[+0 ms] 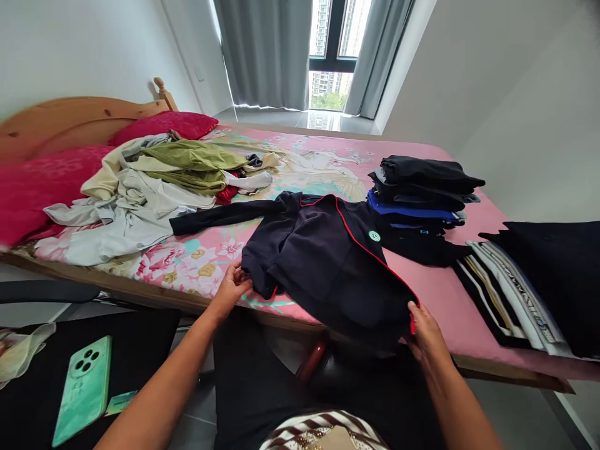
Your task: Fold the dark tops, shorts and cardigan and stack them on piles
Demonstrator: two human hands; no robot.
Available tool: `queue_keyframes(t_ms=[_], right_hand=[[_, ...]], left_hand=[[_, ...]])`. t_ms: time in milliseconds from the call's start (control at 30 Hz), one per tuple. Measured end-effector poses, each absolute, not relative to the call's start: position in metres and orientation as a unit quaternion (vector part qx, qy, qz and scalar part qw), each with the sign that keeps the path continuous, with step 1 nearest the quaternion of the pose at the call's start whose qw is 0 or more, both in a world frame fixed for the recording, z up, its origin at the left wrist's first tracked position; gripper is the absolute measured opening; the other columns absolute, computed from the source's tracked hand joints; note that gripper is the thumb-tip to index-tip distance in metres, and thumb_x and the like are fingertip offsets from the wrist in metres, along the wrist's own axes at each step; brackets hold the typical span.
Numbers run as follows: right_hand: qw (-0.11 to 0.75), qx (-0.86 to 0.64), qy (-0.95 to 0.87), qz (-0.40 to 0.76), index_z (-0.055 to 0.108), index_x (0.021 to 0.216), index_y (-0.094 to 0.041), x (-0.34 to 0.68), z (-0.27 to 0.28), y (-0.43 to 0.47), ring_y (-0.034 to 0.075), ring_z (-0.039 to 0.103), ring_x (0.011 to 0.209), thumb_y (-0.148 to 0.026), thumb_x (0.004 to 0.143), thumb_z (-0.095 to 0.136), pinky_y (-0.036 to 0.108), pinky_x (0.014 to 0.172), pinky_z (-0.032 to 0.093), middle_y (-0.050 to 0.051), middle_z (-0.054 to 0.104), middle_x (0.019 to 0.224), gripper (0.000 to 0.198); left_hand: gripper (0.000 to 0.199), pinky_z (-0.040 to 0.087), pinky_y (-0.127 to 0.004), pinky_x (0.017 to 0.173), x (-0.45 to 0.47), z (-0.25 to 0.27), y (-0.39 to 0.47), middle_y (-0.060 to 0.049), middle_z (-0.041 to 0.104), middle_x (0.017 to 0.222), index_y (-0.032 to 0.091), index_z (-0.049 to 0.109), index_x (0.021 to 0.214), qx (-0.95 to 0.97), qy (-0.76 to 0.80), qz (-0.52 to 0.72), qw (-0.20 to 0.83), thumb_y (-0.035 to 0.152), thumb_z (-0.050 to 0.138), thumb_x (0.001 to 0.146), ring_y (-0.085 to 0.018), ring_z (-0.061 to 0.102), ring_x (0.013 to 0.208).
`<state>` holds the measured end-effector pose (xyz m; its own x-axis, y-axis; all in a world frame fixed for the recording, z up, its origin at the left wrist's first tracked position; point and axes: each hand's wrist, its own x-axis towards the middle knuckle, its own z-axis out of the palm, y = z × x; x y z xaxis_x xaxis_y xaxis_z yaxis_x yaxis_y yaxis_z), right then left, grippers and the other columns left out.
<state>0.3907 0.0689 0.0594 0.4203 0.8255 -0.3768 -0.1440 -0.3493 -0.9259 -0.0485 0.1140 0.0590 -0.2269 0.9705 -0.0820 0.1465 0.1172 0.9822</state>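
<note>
A dark navy jacket (323,250) with red piping and a round pale badge lies spread over the near side of the bed. One sleeve stretches left toward the loose clothes, and the other reaches right, beside the folded stack. My left hand (232,286) pinches the jacket's edge near its left lower corner. At the lower right, my right hand (423,328) grips the red-trimmed front edge, and the hem sags between my hands past the bed's edge. Fabric partly hides the fingertips of both hands.
Rumpled clothes (140,194) lie by the red pillows (60,181). Folded dark clothes (422,187) are stacked at the right, with more folded garments (529,294) nearer. A green phone (84,387) rests on a black surface at lower left. Grey curtains (267,50) hang behind the bed.
</note>
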Motion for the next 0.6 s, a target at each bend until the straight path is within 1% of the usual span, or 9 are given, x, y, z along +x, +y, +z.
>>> queue_keyframes(t_ms=[33,100,200,300,333,400,467,533,600], right_hand=[[0.519,-0.659,-0.229,0.495,0.052,0.091,-0.023,0.390,0.061,0.067,0.013,0.057,0.055,-0.043,0.070,0.060,0.024,0.051,0.047,-0.005,0.057,0.064,0.029],[0.514,-0.647,-0.197,0.528,0.054,0.093,-0.023,0.388,0.063,0.063,0.013,0.059,0.057,-0.042,0.067,0.066,0.023,0.053,0.048,-0.004,0.060,0.067,0.034],[0.511,-0.644,-0.184,0.539,0.056,0.095,-0.022,0.396,0.069,0.065,0.013,0.060,0.056,-0.035,0.058,0.075,0.023,0.054,0.050,-0.005,0.060,0.063,0.044],[0.529,-0.661,-0.171,0.503,0.058,0.094,-0.021,0.424,0.079,0.070,0.014,0.060,0.053,-0.028,0.051,0.077,0.023,0.051,0.050,-0.005,0.060,0.060,0.047],[0.535,-0.668,-0.170,0.488,0.058,0.093,-0.021,0.438,0.081,0.070,0.014,0.059,0.052,-0.027,0.051,0.077,0.022,0.050,0.049,-0.004,0.059,0.060,0.047],[0.534,-0.691,-0.171,0.457,0.059,0.093,-0.020,0.468,0.079,0.069,0.014,0.058,0.050,-0.025,0.052,0.076,0.021,0.049,0.046,-0.004,0.058,0.059,0.044],[0.504,-0.737,-0.170,0.418,0.060,0.094,-0.019,0.496,0.070,0.064,0.013,0.056,0.048,-0.027,0.055,0.075,0.022,0.049,0.044,-0.003,0.058,0.059,0.042],[0.467,-0.786,-0.166,0.369,0.060,0.099,-0.017,0.518,0.056,0.059,0.012,0.054,0.048,-0.032,0.058,0.075,0.023,0.050,0.043,-0.001,0.058,0.064,0.046],[0.451,-0.813,-0.172,0.325,0.060,0.105,-0.015,0.531,0.040,0.057,0.012,0.054,0.051,-0.036,0.059,0.075,0.024,0.053,0.043,0.002,0.060,0.071,0.053]], left_hand=[[0.070,0.049,-0.031,0.074,-0.045,0.058,0.115,-0.003,0.064,0.089,0.019,0.043,0.119,0.456,0.634,0.471,0.409,0.037,0.071,0.056,-0.018,0.062,0.080],[0.064,0.049,-0.032,0.074,-0.039,0.057,0.118,-0.004,0.065,0.088,0.020,0.045,0.117,0.449,0.710,0.425,0.337,0.032,0.069,0.059,-0.019,0.063,0.079],[0.043,0.047,-0.032,0.073,-0.037,0.065,0.124,-0.005,0.067,0.088,0.020,0.054,0.110,0.461,0.777,0.363,0.229,0.025,0.057,0.068,-0.021,0.062,0.081],[0.034,0.046,-0.028,0.071,-0.049,0.077,0.119,-0.003,0.068,0.086,0.019,0.063,0.099,0.485,0.768,0.381,0.174,0.020,0.045,0.070,-0.019,0.061,0.080],[0.034,0.046,-0.027,0.069,-0.057,0.080,0.113,-0.001,0.068,0.083,0.020,0.064,0.095,0.487,0.772,0.379,0.156,0.019,0.042,0.069,-0.019,0.061,0.078],[0.033,0.044,-0.027,0.065,-0.078,0.081,0.095,0.000,0.067,0.075,0.021,0.067,0.088,0.485,0.799,0.336,0.115,0.018,0.041,0.067,-0.019,0.060,0.074],[0.032,0.042,-0.028,0.063,-0.102,0.075,0.075,0.000,0.066,0.070,0.023,0.068,0.084,0.474,0.834,0.268,0.091,0.019,0.042,0.067,-0.021,0.060,0.073],[0.030,0.041,-0.029,0.061,-0.122,0.067,0.055,-0.001,0.065,0.068,0.024,0.068,0.083,0.455,0.859,0.215,0.096,0.020,0.043,0.067,-0.022,0.059,0.071],[0.027,0.041,-0.029,0.061,-0.133,0.059,0.041,-0.001,0.065,0.069,0.024,0.066,0.081,0.446,0.865,0.200,0.111,0.020,0.045,0.067,-0.022,0.059,0.069]])
